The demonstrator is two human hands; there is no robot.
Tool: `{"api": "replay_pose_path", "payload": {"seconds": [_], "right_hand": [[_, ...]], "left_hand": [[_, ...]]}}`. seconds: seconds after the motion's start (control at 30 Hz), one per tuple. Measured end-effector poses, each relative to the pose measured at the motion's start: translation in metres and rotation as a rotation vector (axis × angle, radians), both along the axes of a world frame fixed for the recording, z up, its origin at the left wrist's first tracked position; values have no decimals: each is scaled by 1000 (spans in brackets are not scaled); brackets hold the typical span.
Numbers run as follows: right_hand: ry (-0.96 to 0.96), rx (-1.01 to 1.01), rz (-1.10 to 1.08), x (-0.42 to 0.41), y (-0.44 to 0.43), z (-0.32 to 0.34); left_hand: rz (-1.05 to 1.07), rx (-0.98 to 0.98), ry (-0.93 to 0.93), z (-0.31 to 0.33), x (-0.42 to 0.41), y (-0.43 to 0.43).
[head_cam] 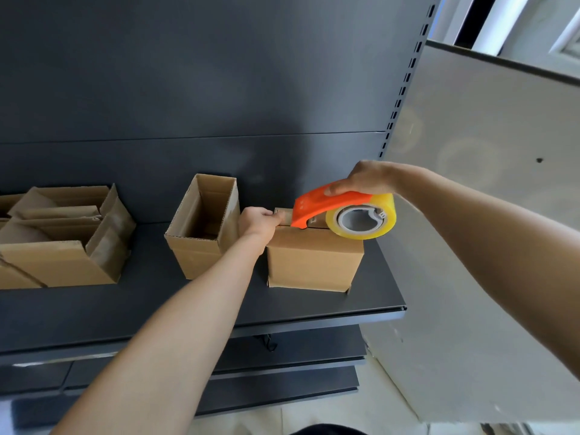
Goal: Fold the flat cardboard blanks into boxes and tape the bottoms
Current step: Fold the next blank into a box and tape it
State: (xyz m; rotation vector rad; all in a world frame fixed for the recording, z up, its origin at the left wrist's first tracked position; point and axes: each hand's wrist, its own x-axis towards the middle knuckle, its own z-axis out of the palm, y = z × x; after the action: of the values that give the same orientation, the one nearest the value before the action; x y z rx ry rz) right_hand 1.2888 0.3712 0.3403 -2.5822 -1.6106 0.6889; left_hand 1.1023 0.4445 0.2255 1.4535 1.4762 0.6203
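A small cardboard box [314,262] stands on the dark shelf [188,306] with its closed flaps facing up. My left hand [259,222] grips the box's top left edge, fingers curled over the flaps. My right hand [365,178] holds an orange tape dispenser [326,205] by its top; the dispenser carries a roll of clear yellowish tape [364,219]. The dispenser's front end rests on the flaps close to my left fingers. A folded box [202,227] stands open side up just left of my left hand.
Several more open cardboard boxes [62,237] sit at the shelf's left end. A dark back panel [219,89] rises behind the shelf, and a pale grey side panel [470,215] stands at the right. Lower shelves [282,372] run below.
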Motion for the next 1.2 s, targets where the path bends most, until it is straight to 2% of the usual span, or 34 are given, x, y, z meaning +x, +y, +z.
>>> {"api": "replay_pose_path", "payload": {"seconds": [0.23,0.53,0.87,1.2], "right_hand": [[13,21,-161,86,-75,6],[-40,21,-270,146,-144,13],[-86,-116,-230,140,-113,-42],[-91,-159,-113,89,-71,-75]], "left_hand": [[9,50,43,4,8,-5],[14,61,62,11,14,-10],[22,44,43,13,14,-13],[10,20,4,9,12,-11]]}}
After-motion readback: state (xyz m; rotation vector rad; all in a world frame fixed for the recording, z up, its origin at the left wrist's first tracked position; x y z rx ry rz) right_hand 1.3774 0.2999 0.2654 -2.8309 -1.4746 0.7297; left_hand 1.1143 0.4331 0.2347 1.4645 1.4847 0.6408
